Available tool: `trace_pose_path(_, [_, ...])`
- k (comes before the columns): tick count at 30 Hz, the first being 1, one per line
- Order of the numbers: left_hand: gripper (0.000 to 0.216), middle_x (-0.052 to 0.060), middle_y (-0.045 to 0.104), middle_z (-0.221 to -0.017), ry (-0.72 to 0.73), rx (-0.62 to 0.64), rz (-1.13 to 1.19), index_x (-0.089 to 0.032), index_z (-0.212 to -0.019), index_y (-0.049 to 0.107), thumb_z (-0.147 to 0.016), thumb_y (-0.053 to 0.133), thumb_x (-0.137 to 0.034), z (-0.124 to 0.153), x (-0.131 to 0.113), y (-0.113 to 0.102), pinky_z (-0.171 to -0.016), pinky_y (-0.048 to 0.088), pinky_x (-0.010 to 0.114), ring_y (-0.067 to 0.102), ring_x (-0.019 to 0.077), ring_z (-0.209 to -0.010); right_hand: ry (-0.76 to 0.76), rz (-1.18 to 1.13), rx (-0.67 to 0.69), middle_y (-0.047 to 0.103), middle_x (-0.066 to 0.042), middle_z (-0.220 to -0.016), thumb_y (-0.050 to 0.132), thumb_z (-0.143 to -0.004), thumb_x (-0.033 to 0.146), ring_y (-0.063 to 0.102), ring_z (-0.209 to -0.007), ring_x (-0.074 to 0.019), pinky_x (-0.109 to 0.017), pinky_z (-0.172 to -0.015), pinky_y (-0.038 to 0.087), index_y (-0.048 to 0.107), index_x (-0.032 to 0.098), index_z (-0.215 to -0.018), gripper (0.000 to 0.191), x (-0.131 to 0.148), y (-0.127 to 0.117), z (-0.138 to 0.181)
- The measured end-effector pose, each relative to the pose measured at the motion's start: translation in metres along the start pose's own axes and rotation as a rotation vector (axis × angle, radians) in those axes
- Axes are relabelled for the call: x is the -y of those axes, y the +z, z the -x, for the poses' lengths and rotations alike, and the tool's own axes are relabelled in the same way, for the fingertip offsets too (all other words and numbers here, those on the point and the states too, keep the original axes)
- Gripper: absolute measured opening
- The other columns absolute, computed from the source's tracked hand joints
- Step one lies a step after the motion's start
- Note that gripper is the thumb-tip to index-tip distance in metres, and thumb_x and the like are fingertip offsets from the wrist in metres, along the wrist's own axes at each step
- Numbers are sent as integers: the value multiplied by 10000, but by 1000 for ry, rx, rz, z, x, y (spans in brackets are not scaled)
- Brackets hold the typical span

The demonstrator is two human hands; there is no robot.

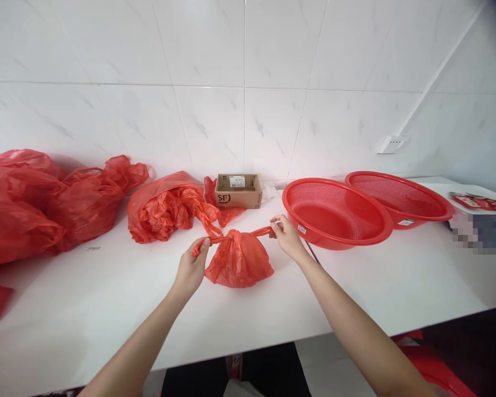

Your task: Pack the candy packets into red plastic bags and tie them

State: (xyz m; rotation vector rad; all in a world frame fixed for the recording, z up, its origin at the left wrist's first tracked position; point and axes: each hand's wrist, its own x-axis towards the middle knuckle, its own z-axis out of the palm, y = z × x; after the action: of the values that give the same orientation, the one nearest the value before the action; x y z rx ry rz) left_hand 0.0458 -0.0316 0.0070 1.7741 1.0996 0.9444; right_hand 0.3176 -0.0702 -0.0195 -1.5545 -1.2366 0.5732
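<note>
A small red plastic bag (pixel 240 262) with something inside sits on the white table in front of me, its neck gathered at the top. My left hand (pixel 193 264) is closed on one twisted handle of the bag, and a crumpled end pokes out of the fist. On the other side, my right hand (pixel 288 237) pinches the opposite handle between thumb and fingers. Both handles stretch out sideways, roughly level, from the gathered neck. What the bag contains is hidden by the plastic.
A larger bag of crumpled red bags (pixel 165 207) lies behind my left hand, beside an open cardboard box (pixel 238 191). Full red bags (pixel 86 201) crowd the left. Two red baskets (pixel 334 212), (pixel 399 196) stand right. A thin dark stick (pixel 313 252) lies near my right wrist.
</note>
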Motion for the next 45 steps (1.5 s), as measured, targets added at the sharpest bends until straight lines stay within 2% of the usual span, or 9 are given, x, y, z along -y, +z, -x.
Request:
trace_pose_path(2, [472,92,664,-1140,56,-100,-24,-191,-1073,596,-951,298,-536,-2,3,17,-981,419,359,585,218,-1099,5,4,-12,623,-34,-932,425,-910,490,614,-867,-182,-349,-817,447,486,235,-1132,344,5,16,8])
trace_pose_path(5, [466,67,674,-1014,60,-145,-126,-215,-1008,537,-970,192,-525,-5,8,40,-857,468,307,626,191,-954,-33,44,23,623,-51,-1090,483,-884,554,595,-973,-188,-340,-871,438,487,260,-1219,446,14,41,23])
trace_pose_path(8, [479,35,656,-788,-13,-113,-250,-234,-977,525,-964,158,-541,-7,18,53,-680,466,306,627,201,-727,-128,175,70,654,-29,-1057,474,-904,540,602,-956,-170,-289,-842,434,580,247,-1044,342,14,57,33])
trace_pose_path(10, [470,29,640,-707,-56,-74,-359,-243,-1007,544,-965,171,-524,-10,25,55,-629,434,312,617,218,-661,-158,280,76,674,-3,-922,433,-933,519,611,-832,-148,-253,-749,427,597,239,-929,325,8,59,33])
trace_pose_path(15, [379,97,704,-856,-90,21,-634,-251,-1107,582,-952,273,-405,-26,35,47,-692,418,350,653,291,-819,-124,428,39,598,34,-662,436,-939,503,527,-600,-131,-233,-594,329,592,242,-859,315,-16,54,20])
trace_pose_path(25, [369,161,722,-939,-97,155,-922,-208,-1087,636,-918,317,-286,-59,45,59,-715,465,400,682,325,-867,-59,647,67,657,13,-732,446,-950,389,545,-629,-147,-248,-567,260,607,253,-872,225,-40,63,-1])
trace_pose_path(33, [374,133,723,-884,-20,112,-972,-205,-1024,649,-937,312,-343,-60,55,59,-694,468,394,685,311,-811,-34,715,44,659,-1,-743,449,-954,383,545,-641,-153,-259,-576,260,603,250,-857,225,-39,66,0])
trace_pose_path(39, [318,164,692,-1039,52,92,-962,-167,-993,664,-896,369,-238,-58,65,47,-888,411,453,613,320,-1040,-36,655,-47,645,-21,-780,469,-936,374,551,-738,-170,-259,-603,277,565,229,-817,211,-39,67,2])
trace_pose_path(45, [444,172,683,-929,-18,55,-826,-166,-854,632,-936,257,-391,-39,71,36,-894,391,493,603,345,-1004,44,458,-148,581,34,-657,444,-914,401,513,-611,-145,-245,-582,296,509,239,-780,220,-40,62,2])
